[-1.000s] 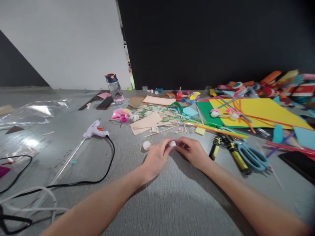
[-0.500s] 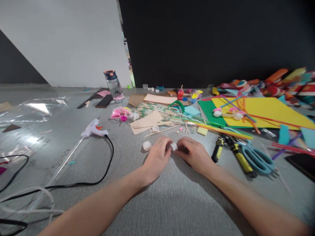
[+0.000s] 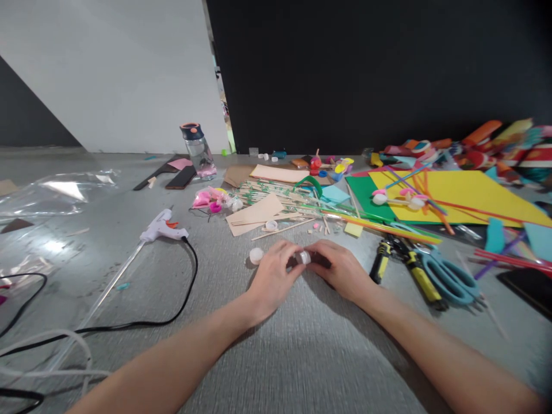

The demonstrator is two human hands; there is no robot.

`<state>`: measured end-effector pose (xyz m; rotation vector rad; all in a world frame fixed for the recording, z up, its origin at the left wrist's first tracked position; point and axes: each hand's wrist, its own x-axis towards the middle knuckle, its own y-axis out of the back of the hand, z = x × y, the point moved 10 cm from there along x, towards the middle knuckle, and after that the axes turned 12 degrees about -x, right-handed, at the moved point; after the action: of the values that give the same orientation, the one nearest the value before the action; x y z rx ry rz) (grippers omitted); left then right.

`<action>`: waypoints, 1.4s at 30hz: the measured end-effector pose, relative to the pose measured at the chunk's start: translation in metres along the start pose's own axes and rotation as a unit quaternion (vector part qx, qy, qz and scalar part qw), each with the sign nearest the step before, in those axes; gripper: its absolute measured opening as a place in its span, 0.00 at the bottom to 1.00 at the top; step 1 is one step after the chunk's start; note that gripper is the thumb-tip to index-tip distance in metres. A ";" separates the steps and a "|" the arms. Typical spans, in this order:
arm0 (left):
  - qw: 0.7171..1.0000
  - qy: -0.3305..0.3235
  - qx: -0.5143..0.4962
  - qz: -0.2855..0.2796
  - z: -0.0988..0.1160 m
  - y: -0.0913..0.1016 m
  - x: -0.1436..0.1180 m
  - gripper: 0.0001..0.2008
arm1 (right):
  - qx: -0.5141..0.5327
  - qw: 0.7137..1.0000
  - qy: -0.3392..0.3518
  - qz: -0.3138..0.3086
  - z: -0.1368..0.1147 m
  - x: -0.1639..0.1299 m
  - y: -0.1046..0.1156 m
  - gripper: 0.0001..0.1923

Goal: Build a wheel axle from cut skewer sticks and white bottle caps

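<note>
Both hands (image 3: 276, 276) pinch white cap (image 3: 304, 257) (axis sideways).

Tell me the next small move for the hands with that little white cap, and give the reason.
Probably keep both hands low and finish seating the white cap: the left hand and right hand pinch it together just above the table, and whatever it joins is hidden by the fingers.

Both forearms are showing bare to the picture's lower edge, with no sleeves; the left hand (image 3: 273, 276) and right hand (image 3: 340, 270) are wearing nothing.
</note>
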<state>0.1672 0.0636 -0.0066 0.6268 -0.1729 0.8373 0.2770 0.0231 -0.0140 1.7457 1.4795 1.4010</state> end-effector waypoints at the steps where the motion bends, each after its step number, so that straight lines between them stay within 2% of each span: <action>1: 1.000 0.000 -0.002 0.000 0.000 0.000 0.000 0.08 | 0.000 1.000 -0.001 0.002 0.000 0.000 0.000 0.06; 10: 0.999 0.020 -0.037 -0.017 -0.002 0.000 0.003 0.07 | 0.012 1.000 0.011 0.011 0.000 0.003 0.002 0.13; 16: 0.998 0.029 -0.054 -0.022 -0.007 0.001 0.003 0.07 | 0.020 1.000 0.019 0.000 -0.002 0.003 0.001 0.12; 26: 0.999 0.013 -0.044 -0.018 -0.001 0.003 0.004 0.06 | 0.008 1.000 0.018 0.009 -0.002 0.003 0.001 0.14; 39: 0.999 0.009 -0.045 -0.016 -0.004 0.001 0.003 0.07 | 0.001 1.000 0.015 0.016 -0.003 0.002 -0.001 0.13; 42: 0.998 0.016 -0.056 -0.014 -0.006 0.000 0.001 0.10 | -0.007 1.000 0.015 0.007 -0.001 0.001 -0.003 0.11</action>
<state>0.1674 0.0681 -0.0111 0.5088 -0.1810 0.8041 0.2742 0.0249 -0.0156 1.7376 1.4730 1.4460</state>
